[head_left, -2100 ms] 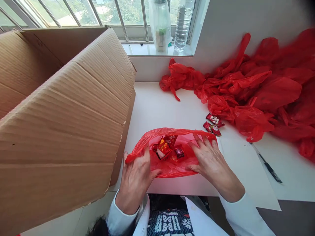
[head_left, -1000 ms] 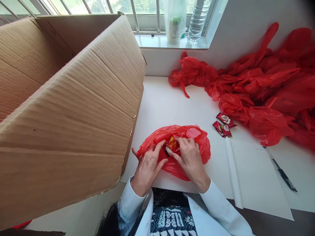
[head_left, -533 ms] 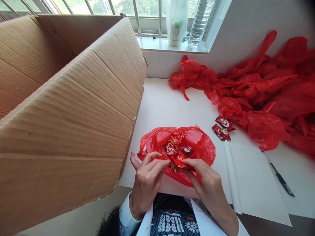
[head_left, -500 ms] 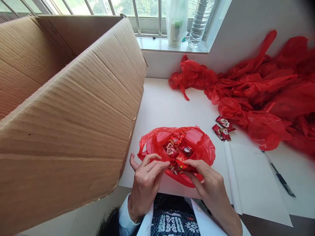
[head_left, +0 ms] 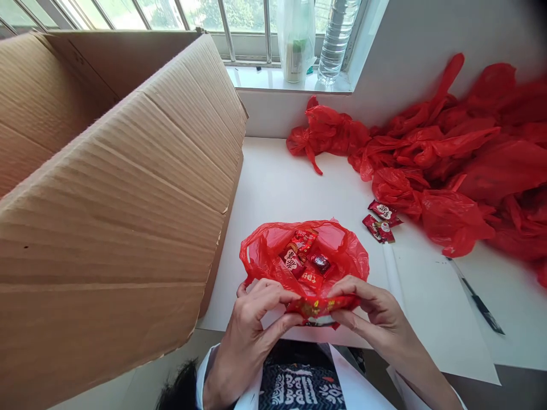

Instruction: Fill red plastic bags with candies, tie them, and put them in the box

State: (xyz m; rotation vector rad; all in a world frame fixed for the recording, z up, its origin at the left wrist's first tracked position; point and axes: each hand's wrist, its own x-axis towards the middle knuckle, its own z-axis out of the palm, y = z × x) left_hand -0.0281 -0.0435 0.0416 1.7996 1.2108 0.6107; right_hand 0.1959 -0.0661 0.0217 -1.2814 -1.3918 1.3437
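Note:
A small red plastic bag (head_left: pixel 346 250) lies open on the white table (head_left: pixel 282 182) in front of me, with several red wrapped candies (head_left: pixel 305 256) inside. My left hand (head_left: pixel 256 319) and my right hand (head_left: pixel 376 310) both pinch the bag's near edge, where a red and gold wrapper (head_left: pixel 318 307) shows between the fingertips. Whether that wrapper is inside the bag or a separate packet I cannot tell.
A big open cardboard box (head_left: pixel 111 188) fills the left side. A heap of red plastic bags (head_left: pixel 448 154) lies at the back right, two loose candies (head_left: pixel 380 221) beside it. A white sheet (head_left: pixel 431 307) and a black pen (head_left: pixel 478 302) lie right. A bottle (head_left: pixel 333 40) stands on the sill.
Both hands drew back from the candies in the bag to its near edge and closed there in a pinch. The bag's mouth has opened wider.

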